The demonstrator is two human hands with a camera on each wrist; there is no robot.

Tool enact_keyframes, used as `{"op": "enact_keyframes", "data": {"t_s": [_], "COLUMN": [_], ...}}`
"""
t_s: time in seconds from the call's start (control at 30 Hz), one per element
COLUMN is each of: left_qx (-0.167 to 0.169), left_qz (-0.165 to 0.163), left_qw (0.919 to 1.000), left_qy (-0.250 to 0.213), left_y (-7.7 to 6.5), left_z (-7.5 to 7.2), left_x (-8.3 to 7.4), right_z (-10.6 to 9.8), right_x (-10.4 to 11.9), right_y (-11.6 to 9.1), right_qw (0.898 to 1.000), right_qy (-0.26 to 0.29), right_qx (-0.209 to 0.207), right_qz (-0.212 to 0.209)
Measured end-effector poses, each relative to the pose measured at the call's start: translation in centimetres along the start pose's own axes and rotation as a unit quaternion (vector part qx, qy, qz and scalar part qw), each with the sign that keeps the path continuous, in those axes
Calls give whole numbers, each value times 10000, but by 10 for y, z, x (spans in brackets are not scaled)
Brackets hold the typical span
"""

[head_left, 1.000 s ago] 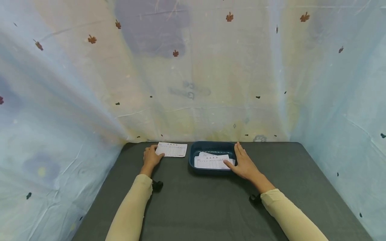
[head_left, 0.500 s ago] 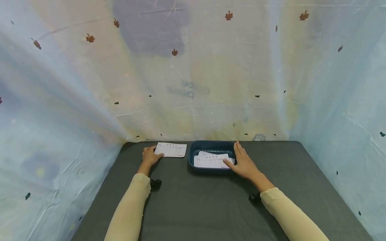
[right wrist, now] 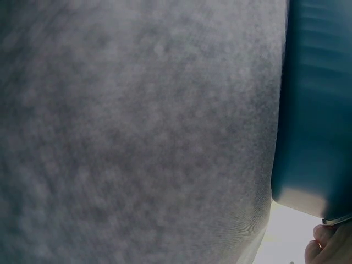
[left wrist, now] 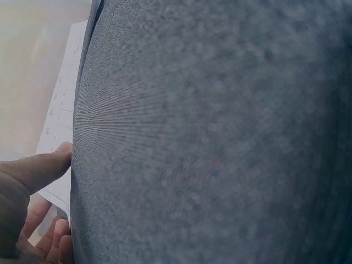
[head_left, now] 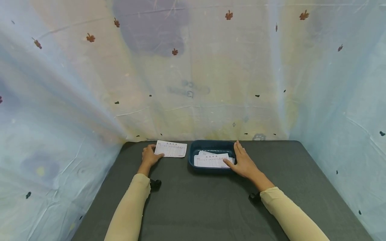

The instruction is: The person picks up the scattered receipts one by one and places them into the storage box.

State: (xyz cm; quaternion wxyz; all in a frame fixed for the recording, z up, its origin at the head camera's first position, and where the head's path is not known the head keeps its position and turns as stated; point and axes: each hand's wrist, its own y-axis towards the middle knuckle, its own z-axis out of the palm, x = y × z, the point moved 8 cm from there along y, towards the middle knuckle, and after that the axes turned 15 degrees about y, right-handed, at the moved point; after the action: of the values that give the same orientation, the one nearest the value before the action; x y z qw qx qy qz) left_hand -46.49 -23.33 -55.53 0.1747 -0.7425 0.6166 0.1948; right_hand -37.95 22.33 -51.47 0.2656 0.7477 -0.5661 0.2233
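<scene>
In the head view my left hand pinches the left end of a white printed paper form, thumb on the printed face. Its far edge is tipped up off the table, and the left wrist view shows the thumb over the form with the other fingers behind. To the right stands a dark blue rectangular bin with several similar forms inside. My right hand rests at the bin's right end, fingers straight along the rim, thumb reaching over the forms.
The table is covered in dark grey cloth. A patterned curtain hangs right behind its far edge and along both sides. Black wrist-camera mounts stick out from the cuffs of the pale yellow sleeves.
The form's far edge has risen slightly, tilting it up in my left hand. My right hand and the bin have stayed in place.
</scene>
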Motion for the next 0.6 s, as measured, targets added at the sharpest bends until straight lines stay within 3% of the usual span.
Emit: {"op": "enact_keyframes", "data": {"t_s": [0.37, 0.6], "left_qx": [-97, -381], "left_qz": [-85, 54], "left_qw": [9997, 9985], "left_qy": [-230, -378], "left_y": [3, 3], "left_z": [2, -1], "left_x": [6, 9], "right_z": [0, 0], "right_x": [-1, 1], "right_y": [1, 1], "right_qw": [10000, 10000], "right_qy": [-25, -20], "right_qx": [9, -9], "right_qz": [37, 14]}}
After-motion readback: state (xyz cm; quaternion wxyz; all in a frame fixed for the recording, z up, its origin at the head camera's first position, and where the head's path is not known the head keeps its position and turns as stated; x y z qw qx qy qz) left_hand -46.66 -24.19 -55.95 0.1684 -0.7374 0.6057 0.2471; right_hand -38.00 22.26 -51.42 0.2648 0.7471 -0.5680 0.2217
